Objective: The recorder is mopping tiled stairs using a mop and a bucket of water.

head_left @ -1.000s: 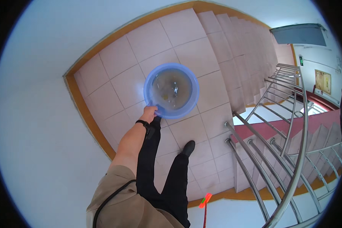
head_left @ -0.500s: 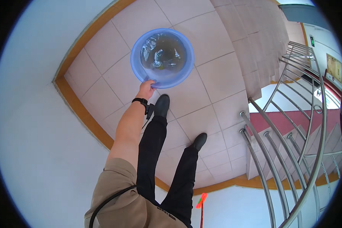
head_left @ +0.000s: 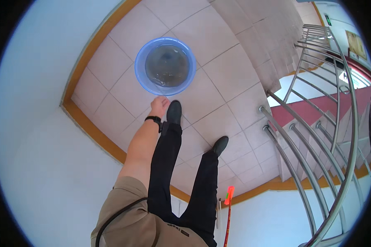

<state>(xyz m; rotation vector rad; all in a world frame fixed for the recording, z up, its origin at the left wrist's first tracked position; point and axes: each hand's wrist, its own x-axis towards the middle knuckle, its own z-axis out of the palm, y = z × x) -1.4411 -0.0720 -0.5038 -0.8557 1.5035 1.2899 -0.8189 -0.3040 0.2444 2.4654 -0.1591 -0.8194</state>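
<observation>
Moved since half a second ago: the basin [head_left: 165, 66] now hangs further ahead of my forward shoe, and my feet have changed places in the stride, the other shoe trailing.

Item, my left hand [head_left: 158, 106]: arm stretched down and forward, a black watch [head_left: 153, 119] on the wrist. The hand meets the near rim of the basin; my fingers are hidden from here, so I cannot tell how they are closed on it.

Item, my right hand: not in view.

Item, my legs: black trousers, black shoes [head_left: 174, 112], one just beside the hand, the other back and to the right.

Item, floor [head_left: 222, 78]: pale pinkish square tiles with an orange-brown skirting along white walls. A landing.

Item, red stick [head_left: 228, 206]: thin, standing near the wall behind me.

Item, railing [head_left: 317, 136]: shiny metal bars, curving down on my right, red beyond them.

Item, stairs [head_left: 264, 37]: tiled alike, rising ahead and to the right.

Item, basin: round, blue translucent plastic, holding murky greyish water, level, over the tiles ahead.
</observation>
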